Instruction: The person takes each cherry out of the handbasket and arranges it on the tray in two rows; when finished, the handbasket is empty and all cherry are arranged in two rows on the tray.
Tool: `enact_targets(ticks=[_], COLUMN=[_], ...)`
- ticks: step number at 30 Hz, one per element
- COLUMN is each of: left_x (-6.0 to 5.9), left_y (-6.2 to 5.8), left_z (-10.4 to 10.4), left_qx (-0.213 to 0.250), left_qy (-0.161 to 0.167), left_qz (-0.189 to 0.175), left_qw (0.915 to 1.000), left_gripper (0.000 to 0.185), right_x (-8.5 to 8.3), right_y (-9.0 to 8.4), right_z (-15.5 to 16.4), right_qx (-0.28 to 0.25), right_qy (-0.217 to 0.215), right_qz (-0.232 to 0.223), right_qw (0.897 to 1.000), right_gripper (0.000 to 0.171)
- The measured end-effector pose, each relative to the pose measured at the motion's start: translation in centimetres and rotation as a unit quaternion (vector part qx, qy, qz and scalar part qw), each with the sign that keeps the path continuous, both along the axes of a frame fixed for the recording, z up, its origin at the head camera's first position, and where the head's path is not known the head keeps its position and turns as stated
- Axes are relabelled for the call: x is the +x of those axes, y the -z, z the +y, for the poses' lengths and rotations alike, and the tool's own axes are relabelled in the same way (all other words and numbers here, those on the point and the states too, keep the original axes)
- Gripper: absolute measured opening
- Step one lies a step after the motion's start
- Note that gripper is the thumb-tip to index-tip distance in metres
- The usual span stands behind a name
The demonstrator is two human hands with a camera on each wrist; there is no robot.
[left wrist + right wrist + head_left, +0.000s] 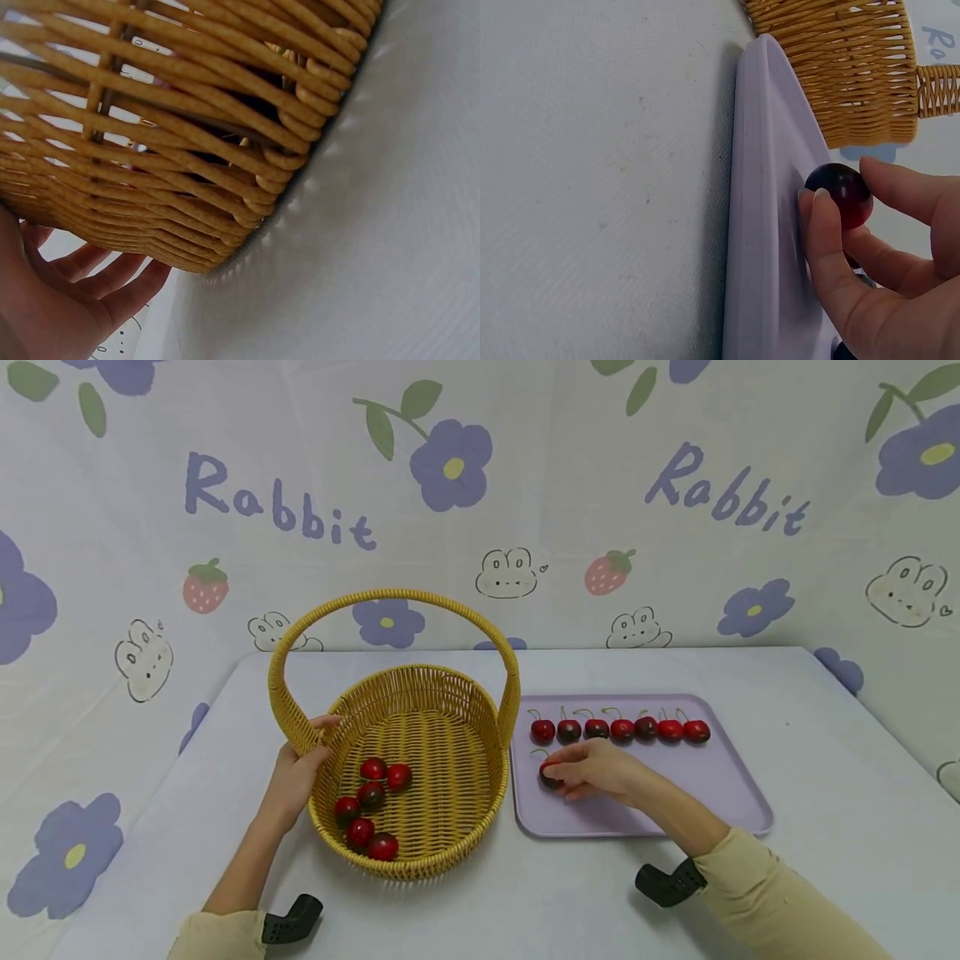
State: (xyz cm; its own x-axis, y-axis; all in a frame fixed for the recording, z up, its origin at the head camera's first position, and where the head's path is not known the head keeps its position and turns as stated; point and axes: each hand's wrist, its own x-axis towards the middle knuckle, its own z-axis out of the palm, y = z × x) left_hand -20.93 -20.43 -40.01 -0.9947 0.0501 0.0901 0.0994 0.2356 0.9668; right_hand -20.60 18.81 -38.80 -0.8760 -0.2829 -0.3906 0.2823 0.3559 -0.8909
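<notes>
My right hand (600,770) pinches a dark red cherry (841,195) between thumb and fingers. It is at the left part of the lilac tray (645,828), in front of a row of several cherries (622,731) with stems. Whether this cherry touches the tray is hard to tell. A yellow-brown wicker basket (435,672) with a tall arched handle stands left of the tray. Several cherries (371,795) lie in its left front part. At the basket's left side, my left hand (298,774) grips the rim by the foot of the handle; its fingers (124,281) show against the weave.
A white tabletop (540,902) bears the basket and tray. Behind it hangs a white cloth (555,485) printed with flowers, rabbits and lettering. The basket's handle (397,595) rises high above its rim. Black devices (670,883) sit at both wrists.
</notes>
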Motion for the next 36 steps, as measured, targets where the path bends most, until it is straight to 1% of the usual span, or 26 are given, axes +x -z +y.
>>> enact_targets(ticks=[3,5,11,14,19,24,31,36], left_x=[0.01,0.01,0.01,0.03,0.07,0.11,0.11,0.08], left_y=[-0.02,-0.02,-0.03,-0.04,-0.07,-0.11,-0.16,-0.11], left_z=[0.01,0.01,0.02,0.03,0.05,0.08,0.09,0.05], left_qx=[0.002,0.003,0.003,0.003,0.003,0.007,0.007,0.008], left_qy=[-0.001,-0.001,0.0,0.0,-0.002,-0.001,0.0,0.002], left_qz=[-0.002,-0.003,-0.004,-0.003,-0.003,-0.005,-0.005,-0.003], left_qw=[1.0,1.0,1.0,1.0,1.0,1.0,1.0,1.0], left_gripper=[0.041,0.041,0.041,0.042,0.042,0.042,0.042,0.042], right_x=[-0.03,-0.03,0.12,0.15,0.21,0.21,0.19,0.23], right_y=[-0.07,-0.08,-0.09,0.0,0.08,0.17,0.27,0.23], right_z=[-0.09,-0.01,0.09,-0.05,-0.48,-0.78,-0.53,-0.4], right_qx=[0.018,0.026,0.044,0.052,0.053,0.06,0.063,0.068], right_qy=[0.002,-0.005,-0.009,0.003,0.026,0.037,0.03,0.035], right_qz=[0.01,0.018,0.039,0.044,0.04,0.042,0.053,0.055], right_qw=[1.0,0.999,0.998,0.998,0.997,0.997,0.996,0.996], right_gripper=[0.034,0.034,0.032,0.03,0.03,0.031,0.031,0.032])
